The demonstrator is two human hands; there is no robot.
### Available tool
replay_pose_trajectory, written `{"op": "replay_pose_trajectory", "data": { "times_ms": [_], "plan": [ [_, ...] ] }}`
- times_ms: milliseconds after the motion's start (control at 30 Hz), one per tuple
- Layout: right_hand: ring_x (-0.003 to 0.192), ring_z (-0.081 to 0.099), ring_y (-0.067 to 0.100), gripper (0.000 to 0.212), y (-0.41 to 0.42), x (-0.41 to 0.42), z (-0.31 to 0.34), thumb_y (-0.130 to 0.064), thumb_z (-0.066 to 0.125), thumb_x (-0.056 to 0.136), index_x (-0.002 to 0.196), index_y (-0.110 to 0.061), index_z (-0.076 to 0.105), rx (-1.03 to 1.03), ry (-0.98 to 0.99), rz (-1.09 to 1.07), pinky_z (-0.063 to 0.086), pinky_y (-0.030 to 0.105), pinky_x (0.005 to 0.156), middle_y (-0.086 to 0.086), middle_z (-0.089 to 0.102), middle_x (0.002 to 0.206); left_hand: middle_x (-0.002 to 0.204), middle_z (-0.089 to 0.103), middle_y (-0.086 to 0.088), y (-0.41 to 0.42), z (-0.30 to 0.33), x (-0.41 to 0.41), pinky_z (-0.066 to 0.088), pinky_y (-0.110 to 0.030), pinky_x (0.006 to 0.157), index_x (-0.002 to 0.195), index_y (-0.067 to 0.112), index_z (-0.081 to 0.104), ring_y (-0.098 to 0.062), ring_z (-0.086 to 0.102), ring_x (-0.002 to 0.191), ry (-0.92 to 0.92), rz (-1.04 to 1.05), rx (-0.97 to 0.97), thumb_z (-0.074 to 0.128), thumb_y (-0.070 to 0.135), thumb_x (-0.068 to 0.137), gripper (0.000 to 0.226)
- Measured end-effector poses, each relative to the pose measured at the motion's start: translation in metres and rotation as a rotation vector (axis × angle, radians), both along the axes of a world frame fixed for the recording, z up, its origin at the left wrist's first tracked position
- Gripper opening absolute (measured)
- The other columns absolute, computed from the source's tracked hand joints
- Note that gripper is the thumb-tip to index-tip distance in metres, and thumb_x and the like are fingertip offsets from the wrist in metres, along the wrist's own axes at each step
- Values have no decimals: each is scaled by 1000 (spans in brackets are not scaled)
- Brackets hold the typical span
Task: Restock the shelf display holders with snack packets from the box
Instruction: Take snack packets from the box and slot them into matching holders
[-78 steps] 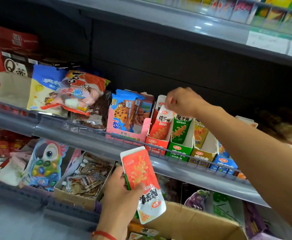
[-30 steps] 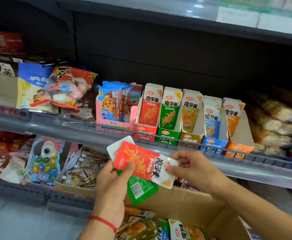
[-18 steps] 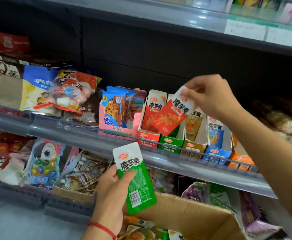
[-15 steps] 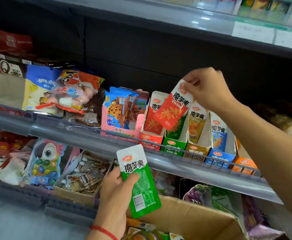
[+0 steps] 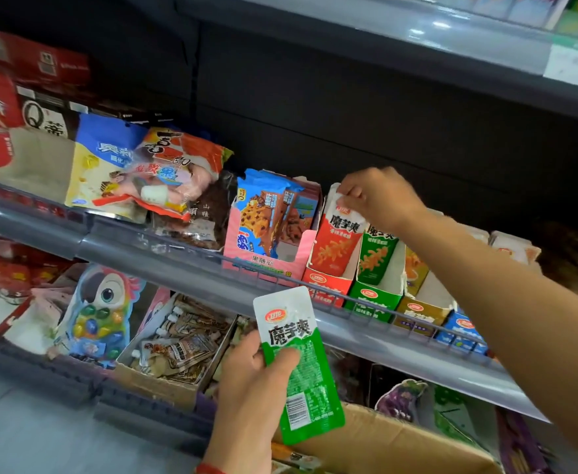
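Snack packets are being sorted by colour into a row of holders on the middle shelf. A red packet [image 5: 337,239] stands upright in the red holder [image 5: 326,285], its long axis near vertical and leaning slightly toward one o'clock, with its lower end seated inside the holder. Its white top edge is pinched between thumb and fingertips of the right hand [image 5: 378,198], which reaches in from four o'clock; the fingers are closed on that edge and have not let go. Seating this packet is judged almost complete.

A green packet [image 5: 299,364] is held in the left hand [image 5: 258,378] at six o'clock of the row, below the shelf rail [image 5: 400,350] and above the cardboard box [image 5: 393,446]. The thumb is pressed across the packet's face and the fingers are curled behind it, so the grip is closed. Its long axis runs from eleven o'clock down to five o'clock, white end uppermost.

The green holder [image 5: 374,297] stands just beside the red one, on its three o'clock side, and lies at about one o'clock from the left hand's fingers. A green packet already stands in it. The right hand is the nearer to that holder, though occupied; the left hand holds the matching packet but would have to be raised over the rail. The packet's tilt would need to be brought close to upright before it could be slid in.
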State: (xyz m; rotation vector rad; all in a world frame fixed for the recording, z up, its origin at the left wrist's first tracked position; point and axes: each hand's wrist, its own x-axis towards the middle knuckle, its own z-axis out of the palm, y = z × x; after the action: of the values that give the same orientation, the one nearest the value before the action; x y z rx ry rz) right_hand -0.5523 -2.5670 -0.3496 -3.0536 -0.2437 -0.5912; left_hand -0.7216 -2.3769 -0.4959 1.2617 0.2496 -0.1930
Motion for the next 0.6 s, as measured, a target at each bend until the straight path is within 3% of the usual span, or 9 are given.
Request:
{"op": "replay_pose_trajectory", "data": {
  "times_ms": [100, 233, 400, 600],
  "plan": [
    [104, 68, 27, 23, 2, 4, -19, -35, 64, 99, 121, -28, 68, -77, -32, -4, 54, 49, 92, 3, 74, 113, 81, 79, 0, 2, 0, -1, 56, -34, 72, 94, 14, 73, -14, 75, 73, -7, -8, -1, 65, -2, 91, 19],
    [117, 63, 28, 30, -8, 9, -26, -32, 65, 99, 129, -30, 64, -121, -102, -68, 40, 49, 107, 2, 72, 123, 79, 78, 1, 4, 0, -1, 55, -33, 71, 92, 14, 73, -13, 74, 70, -3, -6, 7, 65, -2, 90, 18],
    [121, 56, 29, 26, -17, 10, -30, -26, 64, 99, 125, -26, 66, -207, -212, -119, 36, 46, 104, 5, 71, 122, 80, 79, -1, 2, 2, -1, 57, -40, 80, 92, 14, 73, -16, 75, 73, -5, -23, 0, 64, -4, 91, 20],
    [118, 57, 31, 26, -13, 16, -22, -22, 65, 98, 123, -21, 68, -202, -300, -128, 38, 46, 103, 8, 72, 117, 79, 78, 0, 1, 2, -2, 57, -33, 70, 94, 14, 72, -14, 74, 70, -7, -26, 6, 63, -4, 91, 20]
  ]
}}
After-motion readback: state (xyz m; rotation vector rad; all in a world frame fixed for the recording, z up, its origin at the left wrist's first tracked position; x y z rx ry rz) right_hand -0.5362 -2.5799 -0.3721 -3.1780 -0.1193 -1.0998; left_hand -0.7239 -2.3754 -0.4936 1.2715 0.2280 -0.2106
